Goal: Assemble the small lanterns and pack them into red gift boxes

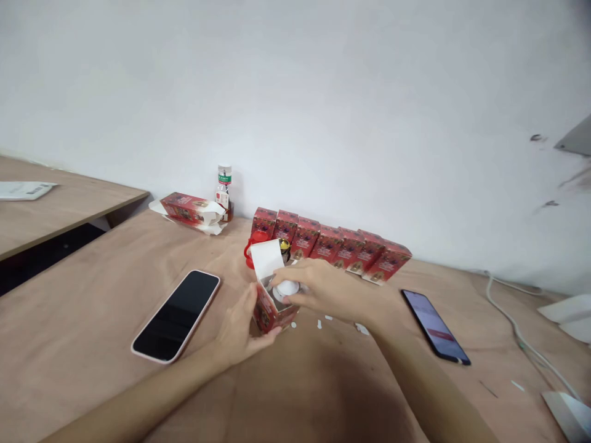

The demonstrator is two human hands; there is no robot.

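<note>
My left hand [240, 326] grips a small red printed box [268, 312] low on its left side, thumb along the near face. The box stands on the table with its white lid flap [268, 258] raised. Over the opening, my right hand [309, 283] has its fingers closed round a white rounded object [285, 289], partly inside the box; its lower part is hidden. Just behind the box are a red plastic piece [252, 247] and a small dark pot-like item [284, 248] with something yellow in it.
A row of several red boxes [327, 243] stands along the wall. Behind left lie a flattened red carton [187, 210] and a bottle [225, 191]. Phones lie left [176, 315] and right [435, 326]. A white cable [512, 323] runs at right, and paper scraps [318, 323] lie near the box.
</note>
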